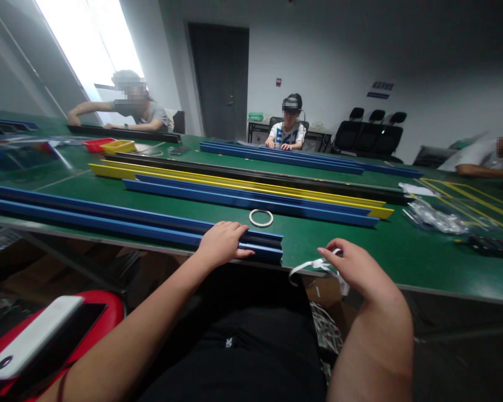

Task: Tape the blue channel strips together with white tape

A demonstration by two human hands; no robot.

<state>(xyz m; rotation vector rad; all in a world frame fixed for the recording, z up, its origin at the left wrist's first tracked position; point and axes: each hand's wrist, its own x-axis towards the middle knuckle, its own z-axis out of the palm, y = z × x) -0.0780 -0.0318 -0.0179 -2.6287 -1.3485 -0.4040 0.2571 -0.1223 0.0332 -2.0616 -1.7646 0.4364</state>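
Observation:
My left hand (222, 243) lies over the near blue channel (129, 226), close to its right end. The fingers reach across the top and the thumb presses on the near side. This long channel rests along the table's front edge and has a dark inner groove. To the right, past the channel's end, my right hand (354, 265) pinches a crumpled white strip (314, 264) between thumb and fingers. One loop of the strip hangs over the table edge; part of it is hidden by the hand. A white ring (261, 218) lies flat just beyond my left hand.
Another blue channel (251, 201), a yellow channel (235, 183) and a black one (276, 180) lie lengthwise on the green table (406, 251). Clear plastic bags (438, 216) lie at right. A red stool (104, 312) holds a white phone-like object (37, 335). Several people sit around the table.

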